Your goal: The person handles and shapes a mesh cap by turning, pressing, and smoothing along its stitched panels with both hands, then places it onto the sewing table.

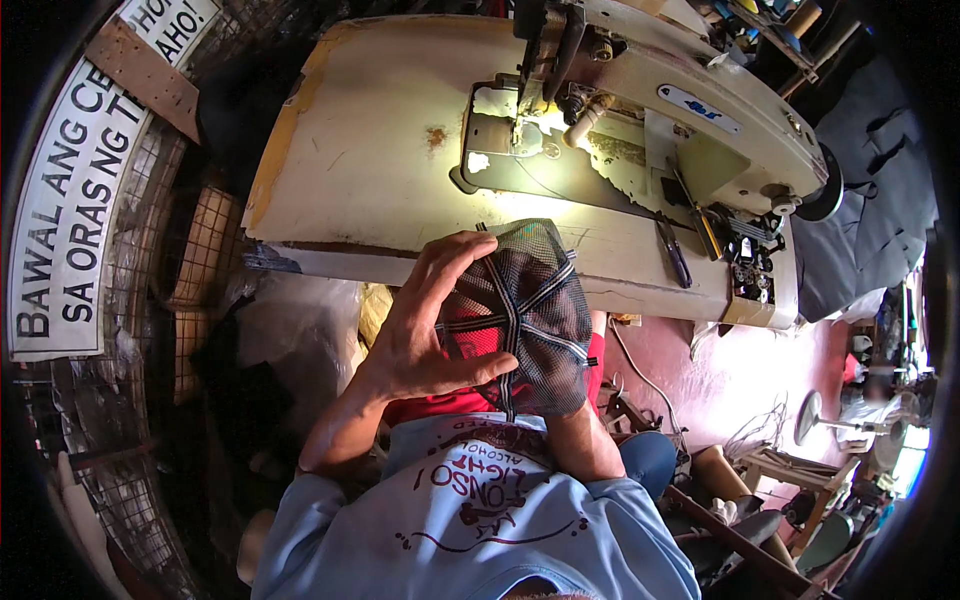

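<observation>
In front of my body, below the sewing machine table's front edge, I hold a rounded cap crown (548,325) of dark see-through mesh. Black-and-white striped tapes run over its seams and meet near the middle, with short tape ends sticking out at the rim. My left hand (425,325) curves round its left side, the thumb lying across the mesh and the fingertips at the upper edge. My right forearm (586,442) goes up under the crown. The mesh covers my right hand, so its fingers cannot be made out.
An industrial sewing machine (690,95) stands on the worn pale table (370,130), its lamp lighting the needle area. Scissors (673,252) and a yellow-handled tool (706,232) lie right of the cap crown. A wire grille (205,250) rises at left; a fan (812,415) stands far right.
</observation>
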Demonstrator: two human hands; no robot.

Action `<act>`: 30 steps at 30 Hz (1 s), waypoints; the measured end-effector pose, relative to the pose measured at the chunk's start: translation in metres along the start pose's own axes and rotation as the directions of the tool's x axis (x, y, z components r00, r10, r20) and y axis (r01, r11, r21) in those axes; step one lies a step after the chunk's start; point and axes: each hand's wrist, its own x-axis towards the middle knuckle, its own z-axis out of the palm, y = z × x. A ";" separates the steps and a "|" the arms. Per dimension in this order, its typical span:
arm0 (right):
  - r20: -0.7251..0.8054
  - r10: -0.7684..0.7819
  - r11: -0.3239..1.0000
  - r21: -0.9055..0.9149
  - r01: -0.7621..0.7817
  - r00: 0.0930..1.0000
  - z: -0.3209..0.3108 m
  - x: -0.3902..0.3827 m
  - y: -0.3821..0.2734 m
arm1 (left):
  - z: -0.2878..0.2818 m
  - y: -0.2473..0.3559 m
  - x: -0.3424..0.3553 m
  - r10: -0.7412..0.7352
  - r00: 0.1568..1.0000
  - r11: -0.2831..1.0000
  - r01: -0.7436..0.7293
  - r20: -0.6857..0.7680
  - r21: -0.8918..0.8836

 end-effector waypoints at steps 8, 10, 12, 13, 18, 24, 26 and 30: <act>-0.080 0.116 0.979 -0.160 -0.128 0.990 -0.001 -0.007 -0.004 | 0.003 0.007 0.005 0.093 0.995 0.992 -0.096 0.045 0.086; 0.065 -0.066 0.839 -0.536 0.091 0.996 -0.015 -0.007 0.000 | 0.005 0.005 0.003 0.085 0.996 0.990 -0.089 0.040 0.112; 0.116 -0.133 0.741 -0.648 0.176 0.984 -0.005 -0.003 -0.020 | 0.007 0.004 0.000 0.071 0.997 0.987 -0.075 0.029 0.139; 0.184 -0.182 0.621 -0.740 0.258 0.966 -0.003 -0.002 -0.024 | 0.008 0.006 -0.002 0.077 0.997 0.986 -0.077 0.006 0.147; 0.451 -0.315 0.271 -0.800 0.535 0.835 0.003 0.007 -0.037 | 0.001 0.007 0.002 0.062 0.998 0.991 -0.062 0.003 0.122; 0.361 -0.234 0.254 -0.873 0.415 0.903 -0.012 0.008 -0.023 | 0.000 0.023 0.008 0.167 0.986 0.938 -0.165 0.020 0.304; 0.486 -0.410 0.094 -0.820 0.565 0.772 -0.010 0.007 -0.023 | 0.004 0.021 0.007 0.154 0.987 0.944 -0.158 0.036 0.288; -0.018 0.080 0.983 -0.163 -0.082 0.997 -0.016 -0.003 -0.006 | 0.007 0.021 0.009 0.173 0.985 0.949 -0.172 0.019 0.264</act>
